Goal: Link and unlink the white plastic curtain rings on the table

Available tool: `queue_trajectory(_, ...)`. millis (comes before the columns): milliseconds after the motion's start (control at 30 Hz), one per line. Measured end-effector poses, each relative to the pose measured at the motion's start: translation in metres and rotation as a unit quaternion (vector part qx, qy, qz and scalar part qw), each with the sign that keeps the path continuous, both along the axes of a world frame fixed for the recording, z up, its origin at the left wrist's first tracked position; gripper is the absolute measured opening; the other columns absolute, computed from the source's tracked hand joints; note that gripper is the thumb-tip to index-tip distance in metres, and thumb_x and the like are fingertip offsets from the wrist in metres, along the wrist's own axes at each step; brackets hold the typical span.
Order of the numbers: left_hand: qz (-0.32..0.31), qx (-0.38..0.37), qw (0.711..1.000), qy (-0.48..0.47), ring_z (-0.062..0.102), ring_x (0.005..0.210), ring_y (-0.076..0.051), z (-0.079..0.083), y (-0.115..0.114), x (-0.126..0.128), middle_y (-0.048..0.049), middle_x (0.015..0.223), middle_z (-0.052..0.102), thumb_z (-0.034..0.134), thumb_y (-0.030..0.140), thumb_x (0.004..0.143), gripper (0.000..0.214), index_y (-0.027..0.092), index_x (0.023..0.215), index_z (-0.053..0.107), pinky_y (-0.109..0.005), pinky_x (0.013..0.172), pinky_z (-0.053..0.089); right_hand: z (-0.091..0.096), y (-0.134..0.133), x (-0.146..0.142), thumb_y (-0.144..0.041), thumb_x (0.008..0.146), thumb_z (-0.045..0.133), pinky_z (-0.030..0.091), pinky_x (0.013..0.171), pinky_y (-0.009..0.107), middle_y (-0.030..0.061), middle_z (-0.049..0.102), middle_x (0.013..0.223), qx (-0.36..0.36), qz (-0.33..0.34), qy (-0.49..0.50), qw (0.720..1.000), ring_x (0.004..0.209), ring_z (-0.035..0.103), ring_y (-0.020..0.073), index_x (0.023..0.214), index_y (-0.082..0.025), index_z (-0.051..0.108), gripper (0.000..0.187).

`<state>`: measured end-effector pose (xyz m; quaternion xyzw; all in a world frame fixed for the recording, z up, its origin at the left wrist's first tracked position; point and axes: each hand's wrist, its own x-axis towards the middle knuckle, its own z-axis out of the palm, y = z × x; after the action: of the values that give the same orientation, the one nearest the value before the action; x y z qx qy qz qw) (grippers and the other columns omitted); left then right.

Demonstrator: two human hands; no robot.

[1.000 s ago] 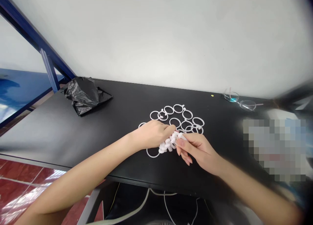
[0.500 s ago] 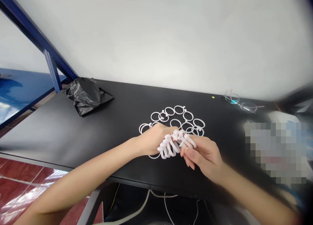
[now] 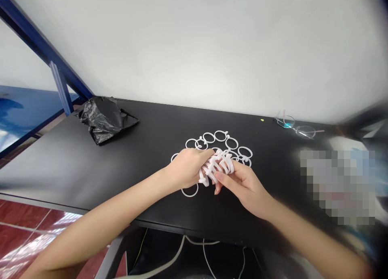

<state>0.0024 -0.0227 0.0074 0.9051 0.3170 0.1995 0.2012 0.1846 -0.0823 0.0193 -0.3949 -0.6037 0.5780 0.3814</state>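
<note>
Between my hands is a bunch of white plastic rings, thin hoops with small knobs, like curtain rings. My left hand is closed around the left part of the bunch, its fingers mostly hidden behind it. From the right, my right hand grips the bunch, its thumb on the front and fingertips showing below. Both hands are just above the black table. Behind them, several loose rings lie in a rough arc, some overlapping. One more ring lies below my left wrist.
A crumpled black plastic bag sits at the table's back left. Eyeglasses lie at the back right near the white wall, with a small yellow bit beside them. Pale cables hang below the front edge.
My hands have moved closer together, and the right one has shifted left and slightly up. The held rings have turned and bunched up, and more of the ring below my left wrist shows.
</note>
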Motion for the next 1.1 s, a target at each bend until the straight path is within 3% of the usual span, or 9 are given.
queue_trajectory(100,0.02,0.121,0.988,0.096,0.046,0.047,-0.012,-0.0008,0.0017,-0.0001,0.0006,0.062,0.056,0.048,0.018,0.085,0.015,0.017,0.07,0.045,-0.025,0.045,0.027,0.0007,0.0007,-0.0002,-0.03,0.096,0.054,0.055,0.07,0.025,0.0,0.06,0.077,0.013,-0.007,-0.009,1.0,0.072,0.06,0.0109,0.08,-0.018,0.061,0.021)
queue_trajectory(200,-0.006,0.182,0.974,0.134,0.047,0.046,-0.013,-0.0038,0.0032,0.0009,0.0,0.061,0.056,0.041,0.015,0.088,0.021,0.018,0.068,0.044,-0.026,0.044,0.029,0.0012,-0.0003,-0.0005,-0.032,0.096,0.053,0.053,0.067,0.025,0.0003,0.059,0.076,0.016,0.01,-0.025,1.0,0.071,0.059,0.0111,0.076,-0.018,0.059,0.025)
queue_trajectory(433,-0.033,0.195,0.974,0.109,0.044,0.045,-0.012,-0.0064,0.0049,-0.0008,0.0004,0.059,0.054,0.039,0.008,0.084,0.021,0.018,0.066,0.041,-0.025,0.044,0.029,-0.001,0.0011,0.0025,-0.032,0.092,0.06,0.05,0.064,0.025,0.0,0.057,0.076,0.062,0.033,-0.077,0.995,0.07,0.055,0.0116,0.077,-0.018,0.061,0.021)
queue_trajectory(600,-0.05,0.159,0.983,0.071,0.043,0.046,-0.01,-0.0058,0.0048,-0.0026,0.0025,0.058,0.052,0.041,0.009,0.085,0.021,0.018,0.066,0.041,-0.024,0.045,0.029,-0.0004,0.0027,0.0044,-0.034,0.095,0.055,0.052,0.066,0.026,0.0024,0.064,0.076,0.037,0.055,-0.076,0.995,0.071,0.06,0.0129,0.076,-0.017,0.064,0.027)
queue_trajectory(833,-0.075,0.253,0.962,0.065,0.046,0.047,-0.012,-0.0065,0.0095,-0.0045,0.0013,0.06,0.055,0.04,0.02,0.095,0.025,0.017,0.07,0.044,-0.025,0.046,0.03,0.0014,0.0022,0.0056,-0.037,0.097,0.05,0.051,0.066,0.026,0.0023,0.064,0.071,0.045,0.022,-0.082,0.995,0.07,0.061,0.0134,0.074,-0.016,0.064,0.034)
queue_trajectory(1100,-0.117,0.266,0.956,0.047,0.046,0.046,-0.012,-0.0091,0.0091,-0.0035,0.0006,0.059,0.055,0.033,0.017,0.095,0.024,0.018,0.073,0.043,-0.026,0.045,0.033,-0.0054,-0.0051,0.0018,-0.031,0.098,0.046,0.045,0.058,0.023,-0.0011,0.055,0.059,0.179,0.01,-0.122,0.976,0.058,0.054,0.0111,0.069,-0.018,0.061,0.036)
